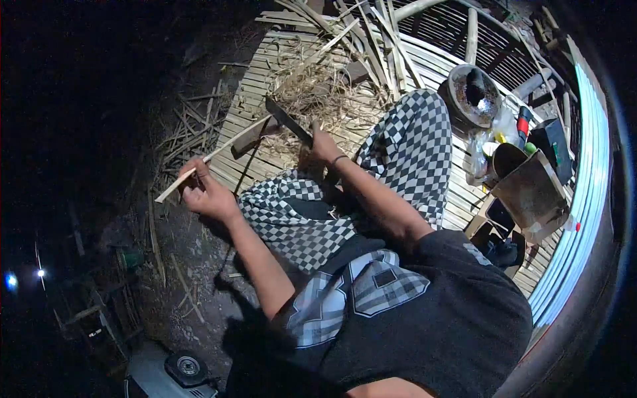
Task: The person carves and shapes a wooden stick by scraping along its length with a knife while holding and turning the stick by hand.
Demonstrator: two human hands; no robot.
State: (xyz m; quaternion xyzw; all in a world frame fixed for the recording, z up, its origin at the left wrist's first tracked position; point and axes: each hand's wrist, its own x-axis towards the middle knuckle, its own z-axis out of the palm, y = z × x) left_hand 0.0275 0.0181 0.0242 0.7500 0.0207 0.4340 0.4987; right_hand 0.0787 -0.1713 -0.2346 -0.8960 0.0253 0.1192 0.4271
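Note:
My left hand (207, 192) is closed around a thin, pale bamboo strip (229, 142), which slants from lower left up to the right. My right hand (324, 144) grips a large knife (286, 121) with a broad dark blade pointing up and left. The strip's far end lies close to the blade; whether they touch I cannot tell. Beneath that end sits a wooden block (248, 138). A heap of curly shavings (312, 96) spreads over the slatted bamboo platform (233, 113) in front of my checkered trouser legs.
Split bamboo lengths (391, 50) lie at the far edge, and loose sticks (189, 136) litter the ground at left. On my right stand a round pot (472, 96), plastic bags (479, 156) and a tilted box (531, 196), beside corrugated metal sheeting (590, 179).

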